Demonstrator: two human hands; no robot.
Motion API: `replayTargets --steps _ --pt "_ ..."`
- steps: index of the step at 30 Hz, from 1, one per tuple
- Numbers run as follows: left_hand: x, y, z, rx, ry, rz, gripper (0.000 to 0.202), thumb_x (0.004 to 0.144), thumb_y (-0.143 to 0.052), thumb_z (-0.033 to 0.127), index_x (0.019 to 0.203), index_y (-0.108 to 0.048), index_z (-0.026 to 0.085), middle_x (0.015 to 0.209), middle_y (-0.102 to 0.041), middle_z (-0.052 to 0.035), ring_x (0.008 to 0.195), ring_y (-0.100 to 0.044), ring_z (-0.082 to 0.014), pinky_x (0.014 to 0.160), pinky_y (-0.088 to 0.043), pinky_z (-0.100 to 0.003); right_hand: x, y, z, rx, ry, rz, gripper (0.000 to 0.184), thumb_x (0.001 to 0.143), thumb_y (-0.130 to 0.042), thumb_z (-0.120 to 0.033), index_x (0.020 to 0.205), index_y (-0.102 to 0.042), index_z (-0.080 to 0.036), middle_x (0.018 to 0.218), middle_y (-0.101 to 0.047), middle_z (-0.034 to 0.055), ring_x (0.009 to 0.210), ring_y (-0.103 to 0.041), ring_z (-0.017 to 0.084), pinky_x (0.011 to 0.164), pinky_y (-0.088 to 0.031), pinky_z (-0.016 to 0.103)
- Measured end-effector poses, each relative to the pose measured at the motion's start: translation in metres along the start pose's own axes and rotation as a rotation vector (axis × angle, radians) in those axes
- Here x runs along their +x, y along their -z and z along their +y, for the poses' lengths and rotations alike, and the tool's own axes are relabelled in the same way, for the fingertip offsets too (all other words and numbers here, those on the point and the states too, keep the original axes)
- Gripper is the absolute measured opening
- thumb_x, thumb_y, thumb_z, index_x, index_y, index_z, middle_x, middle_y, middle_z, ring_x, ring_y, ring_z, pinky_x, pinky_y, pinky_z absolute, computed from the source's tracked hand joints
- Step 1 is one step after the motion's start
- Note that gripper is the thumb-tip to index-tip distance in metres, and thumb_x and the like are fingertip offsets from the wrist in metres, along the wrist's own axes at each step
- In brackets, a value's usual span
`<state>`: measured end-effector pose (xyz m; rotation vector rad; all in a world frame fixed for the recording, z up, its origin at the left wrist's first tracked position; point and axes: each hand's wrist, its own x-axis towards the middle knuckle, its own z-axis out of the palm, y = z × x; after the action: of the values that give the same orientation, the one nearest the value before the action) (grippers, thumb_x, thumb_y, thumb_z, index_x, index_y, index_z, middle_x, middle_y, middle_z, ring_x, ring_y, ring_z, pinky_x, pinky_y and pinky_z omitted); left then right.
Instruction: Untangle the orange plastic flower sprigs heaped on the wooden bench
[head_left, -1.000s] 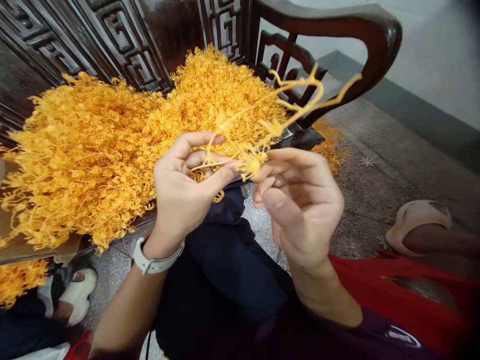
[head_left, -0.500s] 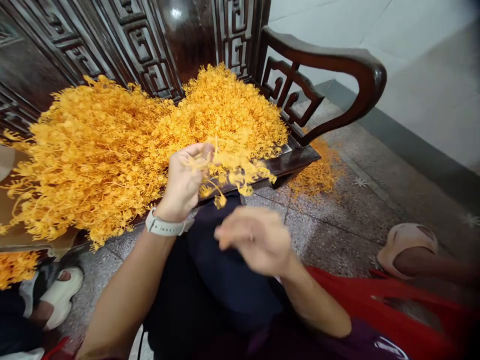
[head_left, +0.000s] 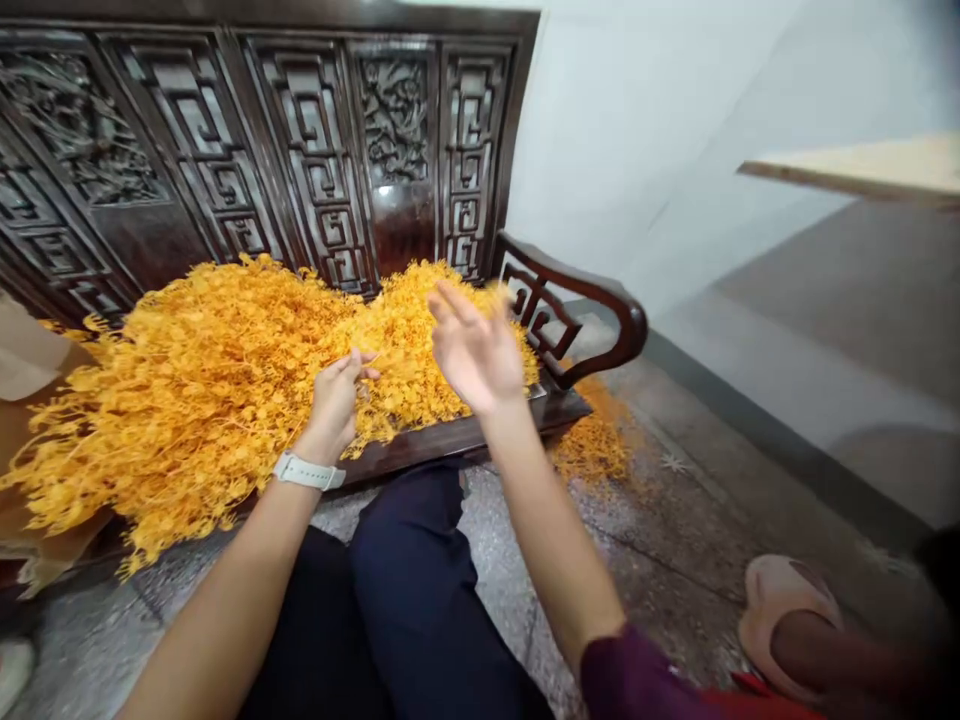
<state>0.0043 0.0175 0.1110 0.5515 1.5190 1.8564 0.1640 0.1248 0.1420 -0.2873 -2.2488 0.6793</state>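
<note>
A large heap of orange-yellow artificial-looking flower sprigs (head_left: 225, 360) covers the bench seat. In front of it is my left hand (head_left: 336, 402), with a pale watch strap on the wrist. Its thumb and fingers are pinched on a yellow sprig (head_left: 397, 368), which blurs into the heap behind. My right hand (head_left: 480, 355) is raised over the right part of the heap, fingers spread and smeared by motion. A faint yellowish blur shows by its fingertips; I cannot tell whether that is a loose piece or the heap behind.
The dark carved wooden bench (head_left: 405, 210) has a curved armrest (head_left: 600, 300) at its right. Orange bits (head_left: 596, 440) lie on the floor beside it. At the left is brown paper or cardboard (head_left: 37, 385). A sandaled foot (head_left: 787, 610) is at lower right, and a pale board (head_left: 862, 170) juts in above.
My right hand has risen from over my lap to above the heap, its fingers now spread. My left hand keeps pinching a sprig, now closer to the heap. The view has tilted up.
</note>
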Motion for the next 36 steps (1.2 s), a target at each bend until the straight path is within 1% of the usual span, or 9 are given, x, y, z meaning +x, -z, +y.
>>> replayTargets --steps 2,5,8,14,21,25,30,34,36 --pt "0.003 0.003 -0.001 -0.004 0.003 -0.001 0.029 0.088 -0.079 0.039 0.087 -0.078 0.01 0.071 -0.065 -0.0052 0.056 -0.047 -0.0092 0.049 -0.031 -0.021 0.026 -0.004 0.025 0.464 -0.381 0.294 0.047 0.109 -0.044 -0.035 0.069 -0.062 -0.018 0.067 -0.067 0.0013 0.053 -0.054 0.007 0.052 -0.055 0.016" --pt "0.004 0.007 -0.004 0.029 -0.019 -0.056 0.035 0.083 -0.082 0.045 0.087 -0.079 0.011 0.07 -0.065 -0.005 0.057 -0.046 -0.01 0.051 -0.031 -0.022 0.025 -0.017 0.038 0.971 -0.7 0.463 0.025 0.102 -0.056 -0.025 0.081 -0.066 -0.017 0.064 -0.061 -0.0016 0.049 -0.051 0.008 0.048 -0.049 0.018" --pt "-0.003 0.004 -0.006 0.134 -0.091 -0.139 0.046 0.082 -0.08 0.058 0.085 -0.079 0.012 0.069 -0.066 -0.0064 0.056 -0.045 -0.0114 0.052 -0.03 -0.023 -0.003 -0.032 0.03 1.061 -0.73 0.445 0.016 0.092 -0.07 -0.03 0.094 -0.071 -0.015 0.068 -0.062 -0.0019 0.051 -0.051 0.007 0.049 -0.044 0.018" --pt "-0.028 -0.013 0.0 0.39 -0.351 -0.244 0.041 0.095 -0.066 0.053 0.078 -0.079 0.018 0.074 -0.073 -0.0067 0.06 -0.053 -0.0167 0.058 -0.035 -0.027 -0.034 -0.034 -0.002 1.131 -0.675 0.488 0.051 0.089 -0.066 -0.068 0.106 -0.064 -0.02 0.07 -0.067 -0.0011 0.051 -0.054 0.01 0.049 -0.041 0.023" --pt "-0.042 -0.013 0.009 0.645 -0.579 -0.141 0.032 0.1 -0.061 0.04 0.081 -0.079 0.02 0.061 -0.065 -0.0018 0.055 -0.048 -0.0171 0.058 -0.029 -0.029 -0.045 -0.022 -0.027 0.875 -0.514 0.662 0.027 0.085 -0.08 -0.041 0.093 -0.064 -0.021 0.066 -0.06 -0.0054 0.047 -0.046 0.006 0.044 -0.034 0.022" --pt "-0.033 -0.009 0.012 0.479 -0.535 -0.112 0.029 0.099 -0.062 0.035 0.078 -0.074 0.019 0.074 -0.071 -0.0049 0.068 -0.06 -0.018 0.065 -0.038 -0.027 -0.064 -0.01 -0.038 0.871 -0.57 0.67 0.028 0.083 -0.082 -0.04 0.097 -0.066 -0.022 0.065 -0.048 -0.0074 0.048 -0.036 0.005 0.044 -0.03 0.023" --pt "-0.034 -0.016 0.01 0.153 -0.306 -0.288 0.026 0.095 -0.07 0.039 0.082 -0.069 0.016 0.077 -0.07 -0.0058 0.069 -0.069 -0.0169 0.065 -0.044 -0.025 -0.079 0.003 -0.05 0.755 -0.458 0.588 0.053 0.085 -0.074 -0.051 0.132 -0.061 -0.029 0.098 -0.064 0.0034 0.063 -0.051 0.011 0.055 -0.046 0.027" --pt "-0.045 -0.024 0.009 0.004 -0.147 -0.369 0.022 0.092 -0.073 0.034 0.08 -0.067 0.016 0.086 -0.071 -0.0069 0.069 -0.068 -0.0143 0.059 -0.041 -0.023 -0.078 0.003 -0.037 0.55 -0.382 0.684 0.059 0.091 -0.067 -0.052 0.144 -0.052 -0.034 0.135 -0.059 0.0095 0.107 -0.064 0.02 0.086 -0.056 0.034" --pt "-0.051 -0.025 0.01 -0.031 -0.094 -0.432 0.02 0.091 -0.073 0.031 0.08 -0.068 0.016 0.091 -0.072 -0.0075 0.068 -0.065 -0.0123 0.059 -0.042 -0.022 -0.077 -0.003 -0.029 0.459 -0.402 0.579 0.059 0.088 -0.074 -0.051 0.141 -0.055 -0.033 0.143 -0.057 0.0097 0.126 -0.058 0.025 0.1 -0.053 0.04"
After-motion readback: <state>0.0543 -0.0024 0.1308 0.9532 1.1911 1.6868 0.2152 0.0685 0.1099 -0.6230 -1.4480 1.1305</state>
